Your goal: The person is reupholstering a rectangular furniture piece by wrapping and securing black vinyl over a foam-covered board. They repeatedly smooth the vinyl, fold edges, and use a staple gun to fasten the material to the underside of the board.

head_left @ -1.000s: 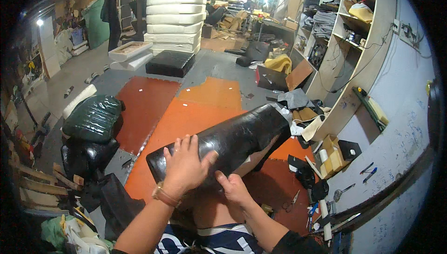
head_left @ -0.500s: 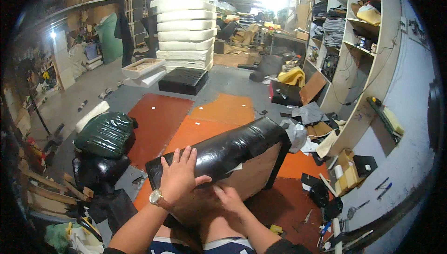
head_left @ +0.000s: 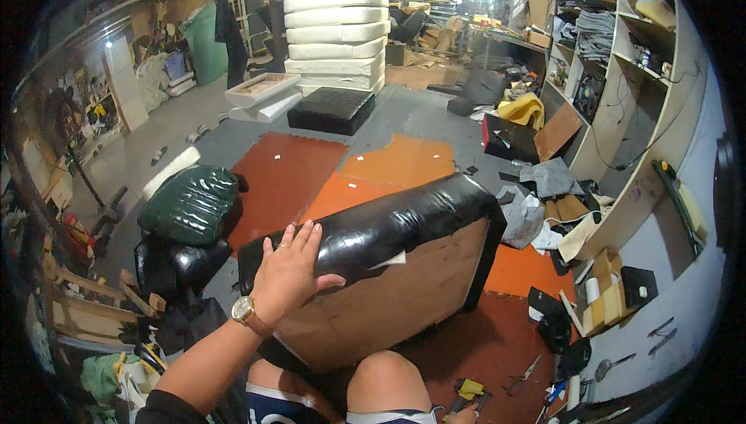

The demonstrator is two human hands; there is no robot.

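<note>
A small open cardboard box [head_left: 608, 292] is sitting on the floor at the right, just beside the white wall; it is brown, and a white roll is standing inside it. A flat brown cardboard sheet [head_left: 561, 130] is leaning tilted against the wooden shelf unit further back. More brown cardboard boxes [head_left: 536, 37] are standing far behind, near the shelves, too small to describe well. Two small white labels [head_left: 351, 185] are lying on the orange floor mat. No signs or screens are showing anywhere.
</note>
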